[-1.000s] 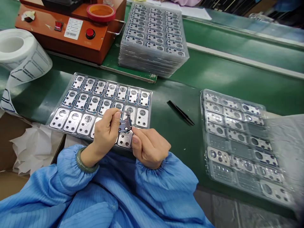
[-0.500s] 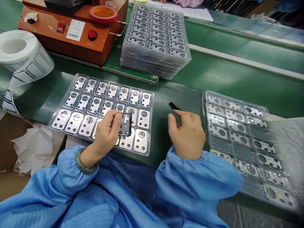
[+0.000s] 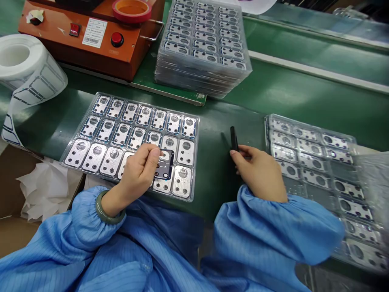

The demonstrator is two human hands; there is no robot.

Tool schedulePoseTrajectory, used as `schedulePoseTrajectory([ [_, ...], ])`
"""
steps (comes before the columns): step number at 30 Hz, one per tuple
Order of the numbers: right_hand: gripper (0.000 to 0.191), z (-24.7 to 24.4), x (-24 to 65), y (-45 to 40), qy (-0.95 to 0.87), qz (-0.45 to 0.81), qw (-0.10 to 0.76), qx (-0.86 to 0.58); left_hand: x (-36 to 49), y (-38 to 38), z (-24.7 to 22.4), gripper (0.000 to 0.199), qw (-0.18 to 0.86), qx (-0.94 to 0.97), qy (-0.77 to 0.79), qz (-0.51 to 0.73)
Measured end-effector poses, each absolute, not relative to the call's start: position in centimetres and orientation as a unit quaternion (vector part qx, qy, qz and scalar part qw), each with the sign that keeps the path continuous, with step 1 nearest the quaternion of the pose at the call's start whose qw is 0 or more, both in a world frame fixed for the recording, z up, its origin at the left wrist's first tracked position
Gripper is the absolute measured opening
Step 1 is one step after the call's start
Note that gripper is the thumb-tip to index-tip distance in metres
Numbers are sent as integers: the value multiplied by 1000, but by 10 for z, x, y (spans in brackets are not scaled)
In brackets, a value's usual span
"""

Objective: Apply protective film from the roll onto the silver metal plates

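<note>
**Open stretch of tabletop separates tool on the right from dark-edged plate on the left**

Head view, sole view available. We find the left hand (image 3: 136, 174) above the near part of the left tray (image 3: 196, 140), thumb pressed against the bent forefinger. Pinched in that grip is a dark-edged plate (image 3: 164, 167), which projects to the right of the fingertips over the filled compartments. Its exposed right edge runs near to far; its left side is covered by the fingers, so we cannot confirm its full outline.

We find the right hand (image 3: 259, 172) well to the right, between the two trays. Thumb and fingers are closed around a slim black tool (image 3: 234, 140), tweezers in our judgement. Its long axis runs roughly near to far, with the far end leaning slightly left. The near end is lost behind the thumb and fingers, so we cannot tell how the tips stand or whether they touch the green tabletop (image 3: 209, 174).

We judge the governing relation to be this: the plate lies to the left of the right hand, at about the same depth, with the tool's visible shaft reaching a little farther. The two items are well apart, and the tool's axis points along the bench instead of across toward the plate. The left hand is the one at the plate; the right hand is nearer to the right tray (image 3: 267, 134), part of which its wrist and sleeve hide from us.
</note>
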State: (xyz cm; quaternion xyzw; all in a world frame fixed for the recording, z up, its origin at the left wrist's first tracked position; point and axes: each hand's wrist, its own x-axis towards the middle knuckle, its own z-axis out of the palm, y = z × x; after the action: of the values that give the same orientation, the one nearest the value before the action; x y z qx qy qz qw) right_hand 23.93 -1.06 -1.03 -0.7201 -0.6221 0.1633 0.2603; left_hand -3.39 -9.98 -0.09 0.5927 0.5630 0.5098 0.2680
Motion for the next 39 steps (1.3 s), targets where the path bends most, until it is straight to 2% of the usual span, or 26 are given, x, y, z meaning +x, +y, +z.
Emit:
schedulePoseTrajectory([
  [4,14,3,215,-26,-593,275,309,-691,-35,-101,-2,22,303,607,538,500],
  [6,17,9,195,-36,-512,381,466,-612,-35,-101,-2,21,310,618,536,484],
  [8,20,12,173,-47,-477,458,540,-521,-35,-100,-3,19,315,637,536,456],
  [10,23,14,154,-56,-458,515,568,-450,-35,-99,-3,18,317,662,530,425],
  [18,16,12,134,-70,-459,577,562,-374,-34,-98,0,15,326,688,498,415],
  [39,16,8,134,-77,-504,532,567,-375,-34,-99,0,15,321,691,502,409],
])
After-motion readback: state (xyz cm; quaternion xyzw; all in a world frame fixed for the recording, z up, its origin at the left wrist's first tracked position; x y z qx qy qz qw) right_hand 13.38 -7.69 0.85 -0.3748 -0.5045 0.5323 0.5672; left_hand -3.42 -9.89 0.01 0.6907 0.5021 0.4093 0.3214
